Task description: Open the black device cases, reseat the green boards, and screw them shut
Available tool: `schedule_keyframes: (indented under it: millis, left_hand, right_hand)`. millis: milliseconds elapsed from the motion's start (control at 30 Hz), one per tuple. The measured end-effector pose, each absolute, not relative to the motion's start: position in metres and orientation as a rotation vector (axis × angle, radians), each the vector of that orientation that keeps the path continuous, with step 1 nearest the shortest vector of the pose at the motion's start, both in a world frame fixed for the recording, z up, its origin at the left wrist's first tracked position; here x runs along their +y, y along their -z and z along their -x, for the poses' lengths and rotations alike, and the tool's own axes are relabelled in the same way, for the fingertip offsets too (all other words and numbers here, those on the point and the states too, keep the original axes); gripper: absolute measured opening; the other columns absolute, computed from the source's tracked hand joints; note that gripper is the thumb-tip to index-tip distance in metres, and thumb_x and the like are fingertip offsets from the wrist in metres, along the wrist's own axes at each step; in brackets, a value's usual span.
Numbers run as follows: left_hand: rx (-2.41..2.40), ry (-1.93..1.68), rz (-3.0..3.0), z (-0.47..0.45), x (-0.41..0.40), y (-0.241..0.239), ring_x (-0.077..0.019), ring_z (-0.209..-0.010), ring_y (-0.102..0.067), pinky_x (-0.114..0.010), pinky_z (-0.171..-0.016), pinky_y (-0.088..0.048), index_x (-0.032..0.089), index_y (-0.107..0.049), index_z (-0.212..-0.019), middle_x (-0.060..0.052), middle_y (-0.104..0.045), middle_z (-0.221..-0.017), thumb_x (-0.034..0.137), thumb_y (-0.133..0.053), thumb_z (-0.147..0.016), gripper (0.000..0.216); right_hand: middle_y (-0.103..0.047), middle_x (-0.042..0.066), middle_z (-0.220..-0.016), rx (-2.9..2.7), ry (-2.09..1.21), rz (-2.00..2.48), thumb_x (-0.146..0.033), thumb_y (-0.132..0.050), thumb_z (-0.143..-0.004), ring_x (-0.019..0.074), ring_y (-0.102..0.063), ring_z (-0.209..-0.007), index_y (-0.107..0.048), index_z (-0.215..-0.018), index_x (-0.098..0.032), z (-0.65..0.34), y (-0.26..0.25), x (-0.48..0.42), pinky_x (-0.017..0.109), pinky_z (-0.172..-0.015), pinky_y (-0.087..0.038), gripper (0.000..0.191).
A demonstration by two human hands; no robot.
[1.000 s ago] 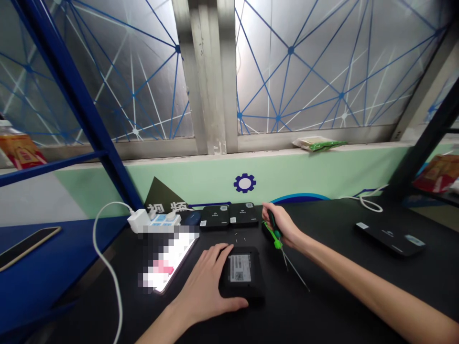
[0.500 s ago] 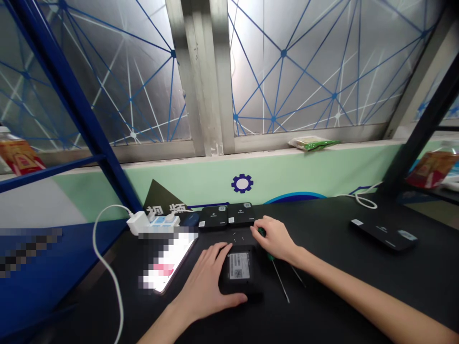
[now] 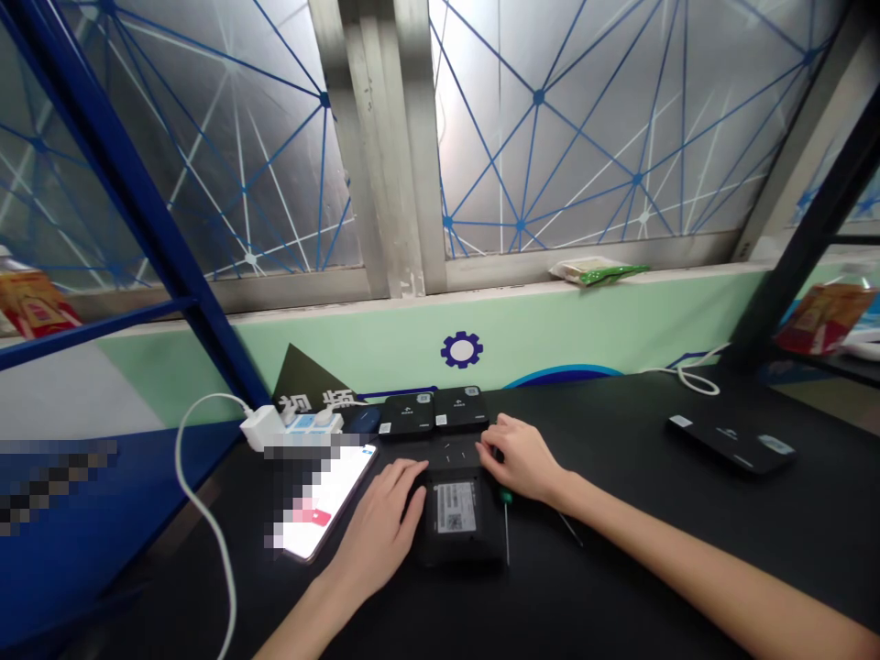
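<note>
A flat black box (image 3: 485,527) with a white label (image 3: 456,508) on its upper face lies on the dark table. My left hand (image 3: 381,522) rests along its left side, fingers stretched out and fingertips by the far left corner. At the far right corner my right hand (image 3: 526,460) is closed, fingers curled round a green-handled screwdriver (image 3: 507,498), whose shaft points towards me beside the box. The hand hides most of the handle. A second thin shaft (image 3: 570,530) shows under the right wrist. Several small screws (image 3: 455,452) lie behind the box.
Two similar black boxes (image 3: 407,417) stand side by side near the wall. A lit phone (image 3: 336,504) lies left, before a white power strip (image 3: 313,427) with a white cable (image 3: 224,541). Another black box (image 3: 732,445) sits right. A green packet (image 3: 597,270) is on the window ledge.
My left thumb has left the box's near edge and drawn in beside the fingers. The screwdriver's shaft has swung from slanting right to pointing almost straight towards me, close to the box.
</note>
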State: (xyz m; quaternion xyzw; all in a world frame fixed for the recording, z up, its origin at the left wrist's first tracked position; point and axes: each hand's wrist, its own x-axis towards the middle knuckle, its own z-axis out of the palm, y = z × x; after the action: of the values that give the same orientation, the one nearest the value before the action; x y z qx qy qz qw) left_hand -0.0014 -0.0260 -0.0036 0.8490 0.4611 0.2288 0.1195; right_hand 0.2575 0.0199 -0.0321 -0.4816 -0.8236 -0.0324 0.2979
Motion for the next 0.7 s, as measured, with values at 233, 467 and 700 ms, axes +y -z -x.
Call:
schedule_keyframes:
  millis: [233, 467, 700]
  left_hand:
    - [1.441, -0.667, -2.466, 0.010, -0.015, 0.008, -0.0260, -0.109, -0.061, -0.041, -0.092, -0.053, 0.024, -0.065, -0.116, -0.006, -0.064, -0.116, 0.035, -0.042, -0.101, 0.029]
    - [1.586, -0.599, -2.582, 0.022, -0.009, 0.027, -0.0308, -0.134, -0.047, -0.049, -0.107, -0.044, 0.022, -0.052, -0.138, -0.010, -0.049, -0.147, 0.035, -0.046, -0.098, 0.042]
    - [1.569, -0.535, -2.713, 0.021, -0.014, 0.032, -0.0292, -0.137, -0.046, -0.048, -0.110, -0.042, 0.020, -0.050, -0.140, -0.011, -0.050, -0.148, 0.030, -0.042, -0.100, 0.043]
  right_hand:
    - [-0.065, 0.005, -0.077, -2.159, 0.042, 1.155, -0.019, -0.050, -0.094, 0.0218, -0.054, -0.075, -0.058, -0.076, -0.021, -0.258, 0.027, 0.015, 0.036, -0.077, -0.044, 0.020]
    - [-0.069, 0.008, -0.101, -2.302, -0.177, 0.986, -0.029, -0.062, -0.088, 0.0255, -0.059, -0.093, -0.063, -0.103, -0.022, -0.258, 0.005, -0.002, 0.042, -0.087, -0.048, 0.016]
    - [-0.061, 0.013, -0.128, -2.525, -0.343, 0.892, -0.056, -0.076, -0.070, 0.0320, -0.057, -0.110, -0.057, -0.131, -0.021, -0.246, -0.009, -0.023, 0.048, -0.098, -0.044, 0.073]
